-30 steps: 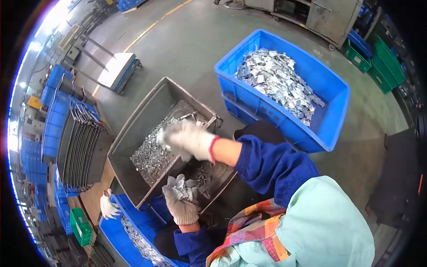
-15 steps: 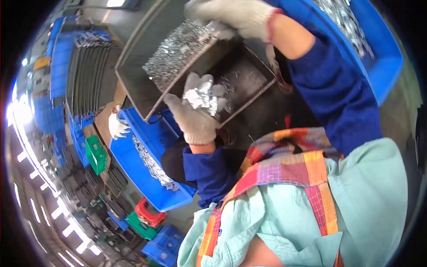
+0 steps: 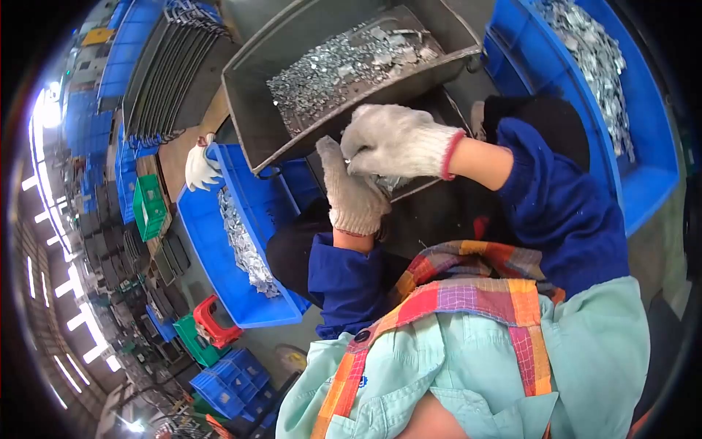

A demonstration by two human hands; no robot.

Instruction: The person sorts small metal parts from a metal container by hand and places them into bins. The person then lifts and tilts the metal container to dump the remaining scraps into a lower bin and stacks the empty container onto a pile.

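Observation:
My left hand, in a whitish knitted glove, is cupped palm up in front of the metal bin, its thumb raised. Small silvery metal pieces show at its palm, mostly hidden beneath my right hand. That hand, gloved too with a red cuff edge, is bent over the left palm with its fingers pinched together. A small bright bit of metal glints at its fingertips; its shape is unclear. Just beyond both hands, the grey metal bin holds a spread heap of small shiny metal pieces.
A blue bin with metal pieces stands at left, a white glove over its corner. Another blue bin with metal pieces is at right. Green crates, a red stool-like item and stacked racks lie farther left.
My right hand has come down from above the metal bin to my left palm, its fingers now pinched. The left hand's metal pieces, in plain sight before, are mostly covered.

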